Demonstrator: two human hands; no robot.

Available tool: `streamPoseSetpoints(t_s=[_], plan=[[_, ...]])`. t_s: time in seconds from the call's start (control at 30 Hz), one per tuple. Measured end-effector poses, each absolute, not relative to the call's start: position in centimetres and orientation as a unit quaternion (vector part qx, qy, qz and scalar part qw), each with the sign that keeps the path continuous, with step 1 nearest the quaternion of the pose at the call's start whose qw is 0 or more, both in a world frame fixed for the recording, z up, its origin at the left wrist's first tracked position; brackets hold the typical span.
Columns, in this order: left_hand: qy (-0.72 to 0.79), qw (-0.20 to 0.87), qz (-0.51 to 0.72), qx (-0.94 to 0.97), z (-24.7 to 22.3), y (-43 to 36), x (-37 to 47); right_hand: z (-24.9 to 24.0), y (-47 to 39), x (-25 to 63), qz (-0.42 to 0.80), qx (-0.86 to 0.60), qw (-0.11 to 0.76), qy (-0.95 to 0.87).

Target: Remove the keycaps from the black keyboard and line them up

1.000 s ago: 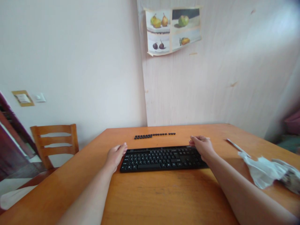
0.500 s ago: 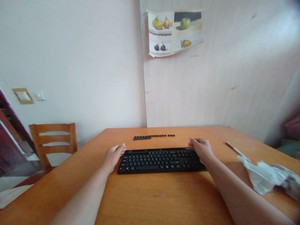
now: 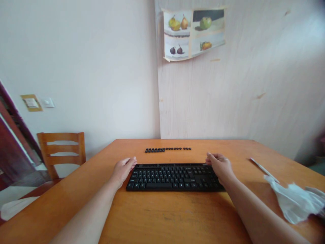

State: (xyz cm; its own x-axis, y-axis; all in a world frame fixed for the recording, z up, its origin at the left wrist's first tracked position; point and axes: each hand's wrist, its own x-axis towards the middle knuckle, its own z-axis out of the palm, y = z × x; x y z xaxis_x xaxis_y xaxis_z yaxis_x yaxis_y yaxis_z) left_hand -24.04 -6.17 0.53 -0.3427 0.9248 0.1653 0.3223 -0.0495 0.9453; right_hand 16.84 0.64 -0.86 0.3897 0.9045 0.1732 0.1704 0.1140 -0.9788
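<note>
A black keyboard (image 3: 162, 178) lies on the wooden table (image 3: 162, 217), with some keys off along its top rows. Beyond it, several small black keycaps (image 3: 155, 150) are lined up on the tabletop. My left hand (image 3: 124, 169) is at the keyboard's left end, fingers curled together near its upper left corner; what they hold, if anything, is too small to tell. Over the right end of the keyboard is my right hand (image 3: 220, 166), fingers pinched around a small thin tool whose tip shows beside the knuckles and whose shape is mostly hidden.
At the right lie a white stick-like object (image 3: 264, 169) and a crumpled plastic bag (image 3: 296, 201). A wooden chair (image 3: 63, 148) stands left of the table. Behind is a wall with a taped fruit picture (image 3: 194, 34).
The view has shifted slightly, so the picture and the bag sit further right in the frame. Both hands keep about the same places beside the keyboard.
</note>
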Motion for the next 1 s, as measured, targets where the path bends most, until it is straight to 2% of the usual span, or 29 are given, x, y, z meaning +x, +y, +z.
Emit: streamPoseSetpoints(t_s=[1.0], plan=[[0.635,0.267,0.518,0.506,0.1,-6.6,-23.9,-0.1,-0.7,16.8,0.336,-0.613,0.565,-0.439]])
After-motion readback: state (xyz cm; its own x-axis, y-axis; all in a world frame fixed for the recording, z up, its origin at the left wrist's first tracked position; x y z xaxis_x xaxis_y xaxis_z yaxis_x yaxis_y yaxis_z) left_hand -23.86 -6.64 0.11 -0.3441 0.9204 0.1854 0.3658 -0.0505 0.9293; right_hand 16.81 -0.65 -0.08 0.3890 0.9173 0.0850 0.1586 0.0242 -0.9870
